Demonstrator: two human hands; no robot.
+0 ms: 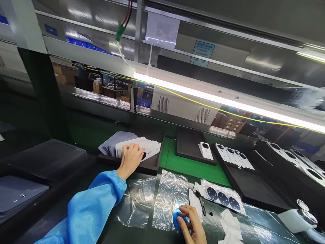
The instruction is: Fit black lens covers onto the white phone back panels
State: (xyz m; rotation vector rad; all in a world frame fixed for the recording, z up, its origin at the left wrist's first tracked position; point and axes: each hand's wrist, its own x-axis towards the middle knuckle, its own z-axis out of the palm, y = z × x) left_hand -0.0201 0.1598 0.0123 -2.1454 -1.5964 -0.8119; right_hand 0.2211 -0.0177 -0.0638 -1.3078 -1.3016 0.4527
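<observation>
My left hand (132, 158), in a blue sleeve, reaches forward to a fanned stack of white and grey phone back covers (132, 144) leaning in a black tray (152, 164). Its fingers curl over the front white cover. My right hand (190, 223) is low at the bottom edge, fingers pinched around a small round blue piece (178, 217) that rests on a clear plastic bag (170, 198).
A sheet with dark blue round stickers (223, 198) and a black pen (201, 202) lie right of my right hand. More white covers (235, 155) sit on black trays to the right. Another clear bag (137, 201) lies on the dark bench. White wipes (230, 225).
</observation>
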